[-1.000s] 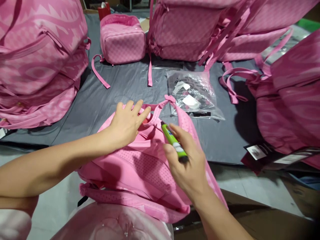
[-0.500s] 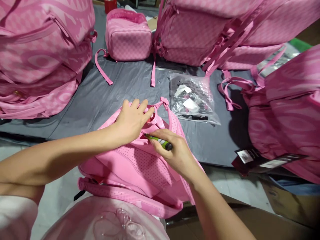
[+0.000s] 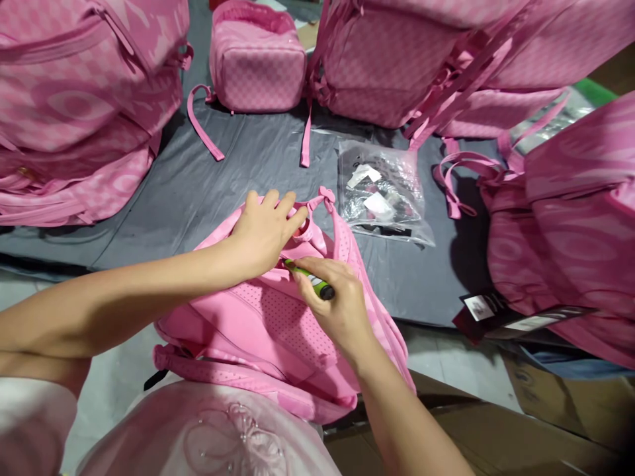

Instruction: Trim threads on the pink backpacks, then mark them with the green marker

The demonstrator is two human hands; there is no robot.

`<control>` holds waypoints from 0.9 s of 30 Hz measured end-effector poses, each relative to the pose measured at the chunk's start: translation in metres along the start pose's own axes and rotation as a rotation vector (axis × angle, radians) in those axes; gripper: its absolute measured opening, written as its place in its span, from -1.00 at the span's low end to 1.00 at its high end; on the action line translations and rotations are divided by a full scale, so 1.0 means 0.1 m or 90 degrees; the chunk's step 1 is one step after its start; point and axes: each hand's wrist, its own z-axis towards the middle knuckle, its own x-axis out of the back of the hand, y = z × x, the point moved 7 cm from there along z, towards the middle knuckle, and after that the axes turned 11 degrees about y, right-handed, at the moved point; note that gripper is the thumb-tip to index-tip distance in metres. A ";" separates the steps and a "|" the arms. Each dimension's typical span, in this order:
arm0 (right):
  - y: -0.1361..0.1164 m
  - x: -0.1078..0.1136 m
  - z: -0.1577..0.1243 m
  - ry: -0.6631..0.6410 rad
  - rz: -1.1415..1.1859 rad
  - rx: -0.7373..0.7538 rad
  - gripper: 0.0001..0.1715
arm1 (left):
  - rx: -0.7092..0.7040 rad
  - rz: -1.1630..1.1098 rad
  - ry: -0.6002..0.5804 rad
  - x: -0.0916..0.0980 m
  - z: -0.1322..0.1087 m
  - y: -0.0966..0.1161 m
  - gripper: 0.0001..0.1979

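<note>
A pink backpack (image 3: 302, 317) with dotted mesh panels lies over the table's near edge and against my body. My left hand (image 3: 265, 231) rests on its upper part, fingers spread and lying over the fabric. In my right hand (image 3: 335, 291) is a green tool (image 3: 315, 283) with a black end, gripped between thumb and fingers. Its thin tip meets the pink fabric just right of my left wrist; the exact contact is too small to make out. A strap with a small bow-shaped end (image 3: 326, 196) sticks up at the backpack's top.
Large pink backpacks stand at the left (image 3: 84, 112), back right (image 3: 387, 66) and right (image 3: 570, 225) of the grey-covered table (image 3: 397, 284). A small pink case (image 3: 260, 76) is at the back. A clear plastic bag (image 3: 381, 192) lies beyond my right hand. Cardboard (image 3: 446, 423) is below.
My right hand has shifted slightly left with the green tool. My left hand stays almost in place on the backpack. The view has shifted slightly.
</note>
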 end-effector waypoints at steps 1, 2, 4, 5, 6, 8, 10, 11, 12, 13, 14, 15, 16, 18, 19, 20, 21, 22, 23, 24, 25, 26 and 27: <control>0.00 -0.01 -0.01 -0.003 0.007 -0.001 -0.85 | 0.001 -0.001 -0.002 0.00 0.00 0.00 -0.40; 0.01 -0.02 -0.01 -0.005 0.008 -0.004 -0.85 | 0.001 -0.003 -0.001 0.00 0.00 0.00 -0.40; 0.03 -0.02 -0.03 0.006 -0.009 -0.014 -0.85 | 0.000 -0.007 0.004 0.01 0.00 0.00 -0.38; 0.03 -0.01 -0.03 0.016 -0.017 -0.017 -0.85 | -0.001 -0.008 0.004 0.01 0.01 0.00 -0.36; 0.04 -0.01 -0.04 0.019 -0.016 -0.020 -0.84 | -0.002 -0.008 0.002 0.00 0.01 0.00 -0.35; 0.04 -0.03 -0.05 0.011 -0.001 -0.025 -0.84 | -0.003 -0.006 -0.001 -0.01 0.01 0.00 -0.34; 0.05 -0.04 -0.06 0.013 -0.007 -0.034 -0.85 | -0.002 -0.007 0.004 -0.02 0.01 0.00 -0.35; 0.05 -0.03 -0.06 0.022 -0.015 -0.037 -0.85 | -0.002 -0.008 0.007 -0.02 0.01 0.00 -0.37; 0.05 -0.02 -0.06 0.032 -0.019 -0.040 -0.85 | -0.002 -0.010 0.009 -0.03 0.01 0.00 -0.37; 0.05 -0.02 -0.06 0.037 -0.013 -0.042 -0.85 | -0.002 -0.012 0.010 -0.03 0.01 0.00 -0.37; 0.05 -0.02 -0.07 0.037 -0.003 -0.045 -0.85 | -0.001 -0.013 0.011 -0.04 0.01 0.00 -0.36; 0.05 -0.03 -0.07 0.034 0.007 -0.050 -0.84 | 0.000 -0.013 0.013 -0.04 0.01 0.00 -0.36; 0.06 -0.04 -0.07 0.033 0.009 -0.055 -0.85 | 0.000 -0.012 0.015 -0.04 0.01 0.00 -0.36; 0.06 -0.03 -0.08 0.049 -0.005 -0.064 -0.85 | 0.000 -0.010 0.017 -0.03 0.00 0.00 -0.36; 0.06 -0.03 -0.08 0.059 -0.008 -0.065 -0.85 | -0.001 -0.010 0.014 -0.03 0.00 0.00 -0.36; 0.05 -0.03 -0.08 0.063 -0.002 -0.066 -0.85 | -0.002 -0.009 0.009 -0.03 0.00 0.00 -0.35; 0.04 -0.04 -0.08 0.062 0.009 -0.066 -0.85 | -0.002 -0.009 0.005 -0.03 0.00 0.00 -0.35; 0.03 -0.05 -0.08 0.058 0.016 -0.066 -0.86 | -0.002 -0.010 0.002 -0.03 0.00 0.01 -0.34; 0.02 -0.06 -0.08 0.057 0.016 -0.067 -0.86 | -0.002 -0.010 0.002 -0.03 0.00 0.01 -0.35; 0.02 -0.06 -0.08 0.059 0.005 -0.067 -0.86 | -0.002 -0.010 0.004 -0.03 0.00 0.01 -0.36; 0.01 -0.05 -0.08 0.068 -0.011 -0.068 -0.86 | -0.004 -0.010 0.007 -0.03 0.00 0.01 -0.38; 0.01 -0.04 -0.08 0.075 -0.022 -0.066 -0.87 | -0.005 -0.011 0.010 -0.03 0.00 0.01 -0.39; 0.00 -0.05 -0.08 0.075 -0.020 -0.066 -0.86 | -0.006 -0.013 0.011 -0.03 0.00 0.01 -0.39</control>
